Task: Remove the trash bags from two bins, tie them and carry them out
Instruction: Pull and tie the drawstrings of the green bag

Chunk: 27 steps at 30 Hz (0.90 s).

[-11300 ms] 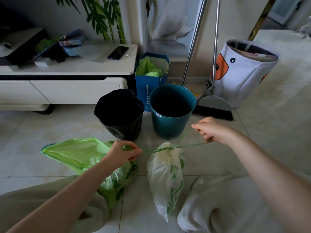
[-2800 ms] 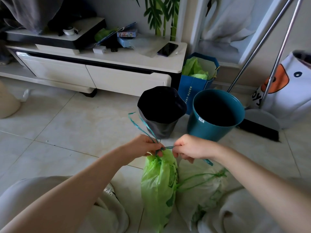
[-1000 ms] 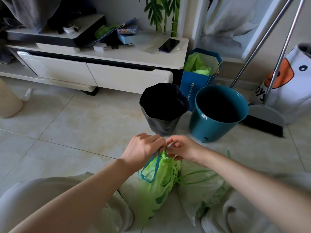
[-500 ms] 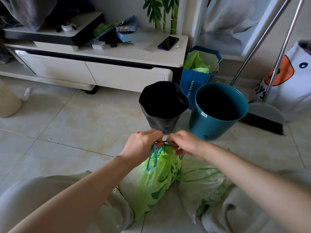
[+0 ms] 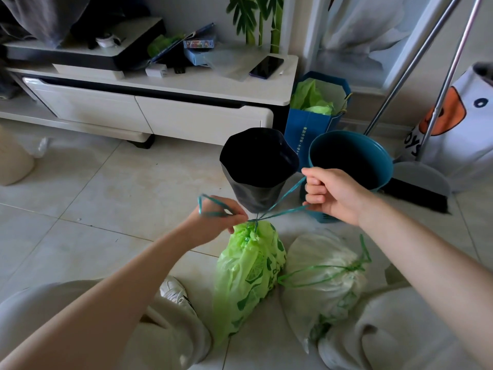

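Observation:
A green trash bag [image 5: 248,276] stands on the floor between my knees, its neck gathered by a teal drawstring [image 5: 282,201]. My left hand [image 5: 216,222] is shut on one loop of the string, just left of the neck. My right hand [image 5: 333,193] is shut on the other loop, up and to the right, and the string runs taut. A white trash bag [image 5: 322,284] with a knotted green string lies right of the green one. Behind them stand the black bin [image 5: 256,169] and the teal bin [image 5: 352,158], both without bags.
A white low cabinet [image 5: 160,102] with a phone and clutter runs along the back left. A blue paper bag [image 5: 312,116] with green plastic sits behind the bins. Broom and dustpan [image 5: 418,180] and a white fabric basket [image 5: 458,129] stand at right.
My hands were together at the green bag's neck; now they have drawn apart, right hand up and right, left hand slightly left, pulling the teal string taut.

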### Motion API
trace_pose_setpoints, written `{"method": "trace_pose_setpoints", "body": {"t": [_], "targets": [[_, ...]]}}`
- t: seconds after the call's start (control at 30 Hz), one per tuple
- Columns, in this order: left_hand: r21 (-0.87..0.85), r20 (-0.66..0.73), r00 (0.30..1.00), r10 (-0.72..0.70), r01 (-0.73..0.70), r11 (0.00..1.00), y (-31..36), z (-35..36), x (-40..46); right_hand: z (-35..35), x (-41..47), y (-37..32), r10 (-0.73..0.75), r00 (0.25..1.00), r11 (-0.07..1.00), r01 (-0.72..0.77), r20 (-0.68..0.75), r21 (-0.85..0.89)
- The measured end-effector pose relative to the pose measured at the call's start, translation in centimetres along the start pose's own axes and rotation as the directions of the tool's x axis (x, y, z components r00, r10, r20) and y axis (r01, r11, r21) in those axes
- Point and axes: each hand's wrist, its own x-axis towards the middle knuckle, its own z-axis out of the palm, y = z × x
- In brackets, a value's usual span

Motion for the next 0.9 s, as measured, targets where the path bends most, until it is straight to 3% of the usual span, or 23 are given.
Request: {"method": "trace_pose_setpoints", "body": {"t": [0.17, 0.3, 0.43, 0.6, 0.73, 0.83, 0.9], "targets": [[-0.048, -0.03, 0.97, -0.24, 0.239, 0.97, -1.0, -2.6, -0.1, -1.6, 0.6, 1.7, 0.091, 0.99, 0.989, -0.103, -0.106, -0.109], [0.104, -0.008, 0.928, -0.372, 0.37, 0.923, -3.3, -2.8, -0.7, -2.8, 1.4, 4.0, 0.147, 0.959, 0.946, -0.208, -0.241, -0.25], [0.187, -0.032, 0.878, -0.478, 0.475, 0.86, -4.5, -3.3, -1.1, -3.6, 1.5, 5.1, 0.207, 0.93, 0.927, -0.286, -0.304, -0.244], [-0.032, -0.137, 0.738, -0.661, 0.664, 0.747, -3.6, -4.9, -1.1, -3.9, 1.5, 5.2, 0.251, 0.926, 0.935, -0.308, -0.282, -0.176], [-0.084, -0.126, 0.698, -0.705, 0.701, 0.708, -3.4, -6.4, -1.7, -4.1, 1.5, 5.2, 0.277, 0.925, 0.952, -0.301, -0.259, -0.057], [-0.36, -0.044, 0.694, -0.719, 0.66, 0.66, -3.2, -7.2, -1.9, -4.3, 1.6, 4.9, 0.303, 0.913, 0.949, -0.315, -0.274, 0.0], [-0.605, -0.007, 0.699, -0.715, 0.567, 0.56, -2.7, -7.8, -1.7, -4.4, 1.5, 4.3, 0.314, 0.907, 0.949, -0.311, -0.28, 0.057]]}}
